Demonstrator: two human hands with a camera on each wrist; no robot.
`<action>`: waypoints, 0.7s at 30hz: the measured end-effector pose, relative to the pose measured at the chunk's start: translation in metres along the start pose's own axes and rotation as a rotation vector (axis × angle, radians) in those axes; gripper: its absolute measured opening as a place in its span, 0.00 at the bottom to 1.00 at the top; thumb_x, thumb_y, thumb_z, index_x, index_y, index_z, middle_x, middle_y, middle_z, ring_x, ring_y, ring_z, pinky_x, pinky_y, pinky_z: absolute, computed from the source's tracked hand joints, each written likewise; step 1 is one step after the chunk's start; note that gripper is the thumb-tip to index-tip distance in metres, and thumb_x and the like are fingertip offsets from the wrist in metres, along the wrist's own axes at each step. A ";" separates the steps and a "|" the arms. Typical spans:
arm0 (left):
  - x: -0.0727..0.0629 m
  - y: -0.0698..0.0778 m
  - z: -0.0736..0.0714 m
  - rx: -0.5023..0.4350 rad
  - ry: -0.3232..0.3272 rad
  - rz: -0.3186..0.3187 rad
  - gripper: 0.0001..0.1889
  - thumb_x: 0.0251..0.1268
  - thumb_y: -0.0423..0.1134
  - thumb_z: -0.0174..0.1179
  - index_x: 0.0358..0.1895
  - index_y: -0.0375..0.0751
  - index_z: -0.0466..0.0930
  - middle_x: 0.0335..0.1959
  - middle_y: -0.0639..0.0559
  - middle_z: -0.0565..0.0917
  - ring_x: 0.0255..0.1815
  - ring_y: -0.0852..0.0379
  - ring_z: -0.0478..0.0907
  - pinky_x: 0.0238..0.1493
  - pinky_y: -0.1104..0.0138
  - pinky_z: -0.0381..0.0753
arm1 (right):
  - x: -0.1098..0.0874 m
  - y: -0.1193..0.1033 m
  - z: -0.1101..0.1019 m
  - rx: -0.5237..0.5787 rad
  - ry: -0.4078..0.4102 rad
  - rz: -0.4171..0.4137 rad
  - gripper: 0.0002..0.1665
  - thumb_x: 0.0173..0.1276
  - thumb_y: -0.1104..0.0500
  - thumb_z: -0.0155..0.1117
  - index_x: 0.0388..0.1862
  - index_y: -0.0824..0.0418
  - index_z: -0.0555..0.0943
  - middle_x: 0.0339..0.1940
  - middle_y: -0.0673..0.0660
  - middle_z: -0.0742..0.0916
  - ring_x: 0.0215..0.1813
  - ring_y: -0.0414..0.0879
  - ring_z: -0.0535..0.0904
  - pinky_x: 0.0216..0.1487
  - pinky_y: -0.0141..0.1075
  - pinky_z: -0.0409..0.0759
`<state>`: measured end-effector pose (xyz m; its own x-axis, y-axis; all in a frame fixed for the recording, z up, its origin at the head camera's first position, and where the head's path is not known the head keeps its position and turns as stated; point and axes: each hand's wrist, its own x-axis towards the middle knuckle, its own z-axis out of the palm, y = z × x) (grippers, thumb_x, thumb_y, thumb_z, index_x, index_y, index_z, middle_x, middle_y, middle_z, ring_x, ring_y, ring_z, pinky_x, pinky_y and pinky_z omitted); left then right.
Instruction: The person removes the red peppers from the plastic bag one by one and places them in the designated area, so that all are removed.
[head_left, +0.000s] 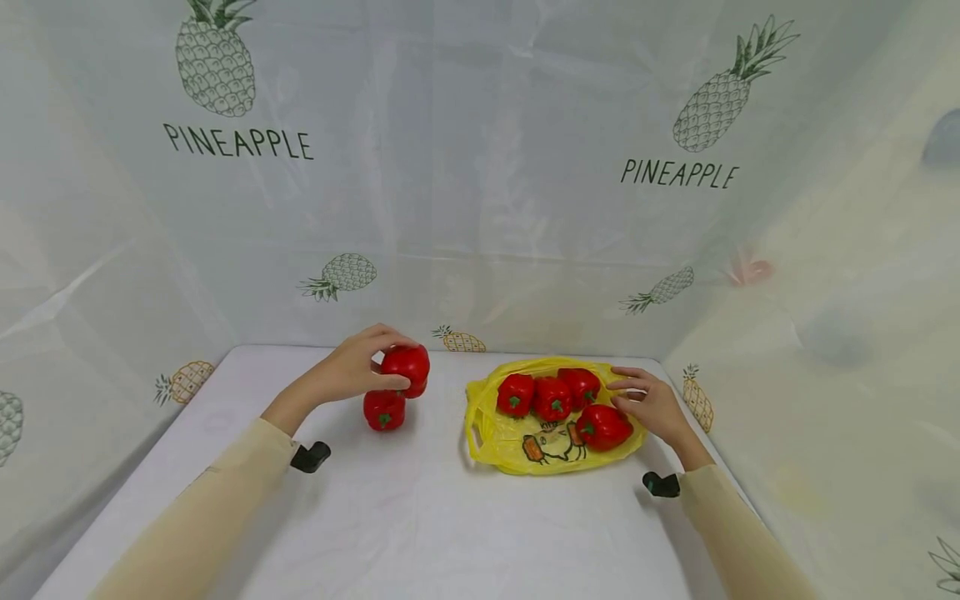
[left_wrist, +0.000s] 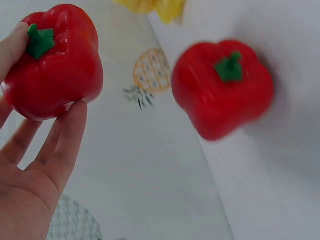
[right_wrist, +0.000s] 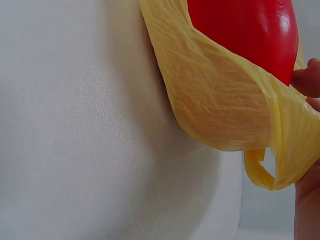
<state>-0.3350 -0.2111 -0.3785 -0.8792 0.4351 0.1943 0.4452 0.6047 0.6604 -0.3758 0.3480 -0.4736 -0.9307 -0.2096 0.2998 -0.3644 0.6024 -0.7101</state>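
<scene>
My left hand point(head_left: 367, 364) grips a red bell pepper point(head_left: 407, 367) with a green stem between thumb and fingertips, raised off the table. A second red bell pepper point(left_wrist: 223, 89) sits on the table just below it. To the right lies a yellow plastic bag point(head_left: 487, 446), its mouth spread wide, with several red bell peppers point(head_left: 552, 398) on it. At the bag's right edge, my right hand point(head_left: 651, 406) holds the thin plastic between thumb and fingers. One fingertip is close against a bell pepper point(right_wrist: 247, 35) in the right wrist view.
A white-covered table point(head_left: 450, 533) carries everything. Behind it and at both sides hangs a pale curtain point(head_left: 465, 167) printed with pineapples. Black wrist-worn devices point(head_left: 311, 457) stick out near both cuffs.
</scene>
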 end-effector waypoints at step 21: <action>-0.042 -0.060 -0.039 0.101 0.073 -0.030 0.31 0.64 0.40 0.78 0.70 0.50 0.79 0.66 0.45 0.76 0.64 0.40 0.75 0.52 0.52 0.91 | 0.000 0.009 -0.001 0.007 -0.007 0.008 0.13 0.73 0.65 0.72 0.55 0.64 0.90 0.73 0.65 0.79 0.67 0.65 0.79 0.57 0.23 0.81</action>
<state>-0.3312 -0.2915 -0.3984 -0.9009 0.3681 0.2299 0.4297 0.6827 0.5910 -0.3792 0.3538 -0.4790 -0.9337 -0.2103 0.2897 -0.3573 0.5986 -0.7169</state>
